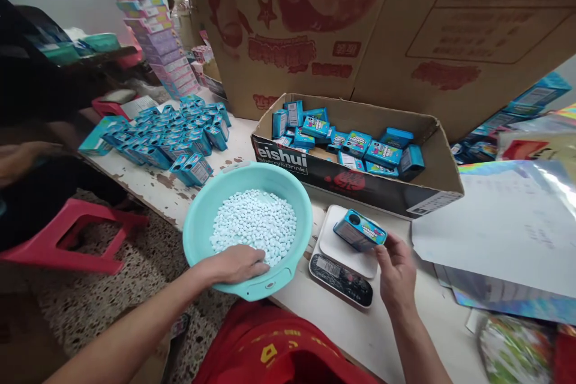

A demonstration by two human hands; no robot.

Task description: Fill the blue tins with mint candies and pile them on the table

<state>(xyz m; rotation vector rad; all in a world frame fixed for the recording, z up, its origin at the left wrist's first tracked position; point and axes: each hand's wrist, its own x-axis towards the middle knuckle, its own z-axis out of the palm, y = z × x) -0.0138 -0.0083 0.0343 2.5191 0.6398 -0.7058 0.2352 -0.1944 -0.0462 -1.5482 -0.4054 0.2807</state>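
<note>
A turquoise basin (198,216) holds many small white candies (254,222). My left hand (240,263) reaches over its near rim, fingers curled in among the candies; the fingertips are partly hidden. With thumb and fingers, my right hand (398,267) grips one end of a small blue candy box (360,230). This box lies tilted over the white pan of a digital kitchen scale (330,246), and a dark round hole shows near its far end. Whether its underside touches the pan I cannot tell.
Behind the scale stands an open cardboard tray (432,189) with several blue boxes (357,144) inside. More blue boxes (180,132) crowd the table's left side. A large carton (315,42) rises behind. Paper sheets (499,222) lie right. A red stool (81,234) and another person's hand (22,162) are left.
</note>
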